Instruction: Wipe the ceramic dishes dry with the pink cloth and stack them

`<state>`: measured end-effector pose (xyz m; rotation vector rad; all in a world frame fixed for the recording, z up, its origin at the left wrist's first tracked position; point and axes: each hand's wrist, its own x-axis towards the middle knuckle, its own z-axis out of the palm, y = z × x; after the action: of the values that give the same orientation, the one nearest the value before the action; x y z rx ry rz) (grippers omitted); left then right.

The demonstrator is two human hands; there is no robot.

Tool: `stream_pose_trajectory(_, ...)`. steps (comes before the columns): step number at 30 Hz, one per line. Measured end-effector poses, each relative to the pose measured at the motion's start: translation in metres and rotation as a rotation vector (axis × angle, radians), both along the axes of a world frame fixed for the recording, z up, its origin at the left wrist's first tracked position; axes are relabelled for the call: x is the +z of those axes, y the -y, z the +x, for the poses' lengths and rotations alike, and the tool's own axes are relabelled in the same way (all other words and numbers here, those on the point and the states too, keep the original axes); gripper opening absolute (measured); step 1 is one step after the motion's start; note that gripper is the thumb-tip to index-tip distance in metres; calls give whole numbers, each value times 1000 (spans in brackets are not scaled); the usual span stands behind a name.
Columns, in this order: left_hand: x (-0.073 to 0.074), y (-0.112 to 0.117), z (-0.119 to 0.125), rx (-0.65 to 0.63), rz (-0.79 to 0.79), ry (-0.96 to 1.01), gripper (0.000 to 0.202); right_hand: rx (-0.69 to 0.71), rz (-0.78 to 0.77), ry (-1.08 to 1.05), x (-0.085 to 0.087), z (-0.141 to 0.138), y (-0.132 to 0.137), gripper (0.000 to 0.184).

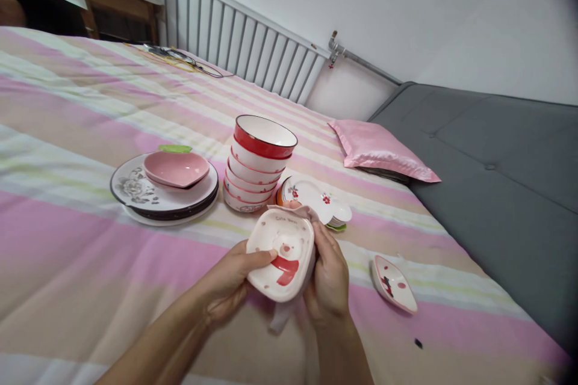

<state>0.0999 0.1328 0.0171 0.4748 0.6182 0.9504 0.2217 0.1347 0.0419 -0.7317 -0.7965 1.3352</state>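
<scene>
A small square white dish [295,243] with a bear in a red scarf printed inside is tilted toward me. My left hand [235,277] grips its left side, thumb on the inner face. Around the right side, my right hand [333,274] is closed on a pale greyish-pink cloth [280,316], pressed against the dish's edge and back. The fingers behind the dish are partly hidden. Just beyond stands a stack of bowls [255,177] with a red one on top. White plates with red flowers [309,192] lie partly behind my right hand.
Left are stacked plates [135,183] bearing a pink bowl [178,168]. A small pointed dish [395,286] and a dark scrap [418,343] lie right on the striped bedsheet [54,240]. Farther off are a pink pillow [382,147], cables [180,59] and a grey headboard [487,150].
</scene>
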Motion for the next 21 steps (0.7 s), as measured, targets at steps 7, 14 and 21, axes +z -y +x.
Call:
stream_pose_trajectory(7, -1, 3, -3, -138, 52, -114, 33, 248, -92, -2, 5, 8, -3, 32)
stream_pose_trajectory(14, -1, 3, -9, -217, 104, -226, 32, 331, -233, 37, 4, 13, -5, 31)
stream_pose_trajectory(21, 6, 4, -12, -281, 107, -339, 19, 499, -307, -6, 1, 14, -7, 25)
